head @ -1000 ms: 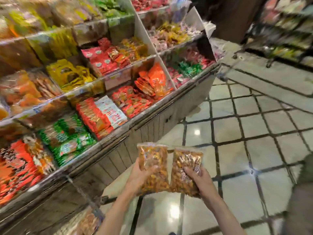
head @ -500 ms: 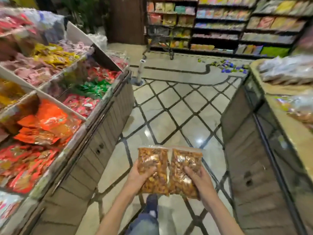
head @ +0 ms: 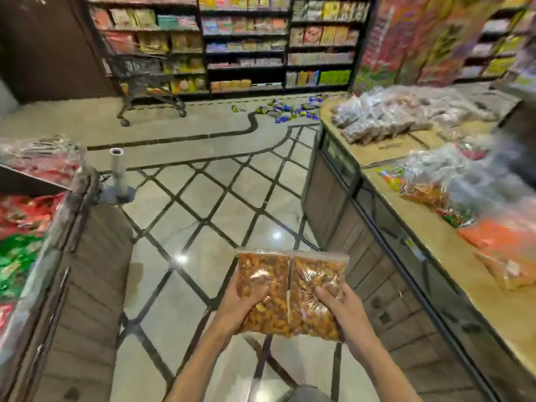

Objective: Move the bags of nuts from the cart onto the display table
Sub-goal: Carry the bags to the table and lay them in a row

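Your view has swung from the snack shelves to the counter (head: 385,153) at two o'clock, while your left hand (head: 236,307) and right hand (head: 346,310) still grasp the two bags of nuts (head: 290,291), so placing comes next.

Two clear nut bags (head: 291,294), side by side

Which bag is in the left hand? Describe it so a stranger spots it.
Find the tiled aisle floor between the displays. Low over it, two hands hold two clear nut bags side by side. The left hand grips the left bag, nearer the red-and-green packets.
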Motion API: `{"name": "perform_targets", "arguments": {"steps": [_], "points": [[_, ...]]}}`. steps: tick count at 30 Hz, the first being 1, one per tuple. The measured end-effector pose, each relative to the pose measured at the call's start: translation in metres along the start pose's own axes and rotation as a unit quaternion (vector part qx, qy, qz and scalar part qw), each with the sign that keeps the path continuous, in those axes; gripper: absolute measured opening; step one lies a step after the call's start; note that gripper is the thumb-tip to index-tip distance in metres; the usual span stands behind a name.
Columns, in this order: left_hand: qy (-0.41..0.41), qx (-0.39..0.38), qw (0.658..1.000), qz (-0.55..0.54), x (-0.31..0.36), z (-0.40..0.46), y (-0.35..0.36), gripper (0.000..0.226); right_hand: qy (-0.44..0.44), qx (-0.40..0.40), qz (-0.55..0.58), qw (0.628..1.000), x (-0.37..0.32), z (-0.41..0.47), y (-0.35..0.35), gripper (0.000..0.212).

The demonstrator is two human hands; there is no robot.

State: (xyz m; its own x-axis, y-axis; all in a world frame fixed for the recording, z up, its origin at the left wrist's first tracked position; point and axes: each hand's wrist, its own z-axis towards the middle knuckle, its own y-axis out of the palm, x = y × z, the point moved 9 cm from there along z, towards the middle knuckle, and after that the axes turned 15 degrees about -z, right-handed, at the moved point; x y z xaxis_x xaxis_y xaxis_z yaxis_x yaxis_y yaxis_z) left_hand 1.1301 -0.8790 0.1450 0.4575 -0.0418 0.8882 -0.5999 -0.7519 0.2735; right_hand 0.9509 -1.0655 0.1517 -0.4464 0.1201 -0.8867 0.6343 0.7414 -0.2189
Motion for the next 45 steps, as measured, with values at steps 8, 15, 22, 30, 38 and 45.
{"name": "perform_targets", "arguments": {"steps": [8, 15, 22, 30, 38, 45], "points": [[-0.027, -0.070, 0.996, 0.057, 0.038, 0.175, 0.053, 0.078, 0.023, 0.069, 0.042, 0.996, -0.030, 0.134, -0.039, 0.055], [-0.039, -0.096, 0.990, 0.098, 0.086, 0.336, 0.114, 0.094, 0.032, 0.102, 0.083, 0.991, -0.078, 0.271, -0.092, 0.054], [-0.056, -0.182, 0.976, 0.101, 0.130, 0.464, 0.197, 0.086, 0.032, 0.140, 0.108, 0.984, -0.126, 0.377, -0.150, 0.045], [-0.085, -0.265, 0.952, 0.124, 0.147, 0.614, 0.277, 0.066, 0.065, 0.230, 0.158, 0.958, -0.149, 0.482, -0.205, 0.046], [-0.135, -0.362, 0.907, 0.167, 0.175, 0.760, 0.356, 0.073, 0.095, 0.346, 0.189, 0.914, -0.167, 0.577, -0.238, 0.119], [-0.174, -0.447, 0.859, 0.178, 0.187, 0.827, 0.438, 0.062, 0.141, 0.431, 0.234, 0.860, -0.182, 0.616, -0.263, 0.120]]}}
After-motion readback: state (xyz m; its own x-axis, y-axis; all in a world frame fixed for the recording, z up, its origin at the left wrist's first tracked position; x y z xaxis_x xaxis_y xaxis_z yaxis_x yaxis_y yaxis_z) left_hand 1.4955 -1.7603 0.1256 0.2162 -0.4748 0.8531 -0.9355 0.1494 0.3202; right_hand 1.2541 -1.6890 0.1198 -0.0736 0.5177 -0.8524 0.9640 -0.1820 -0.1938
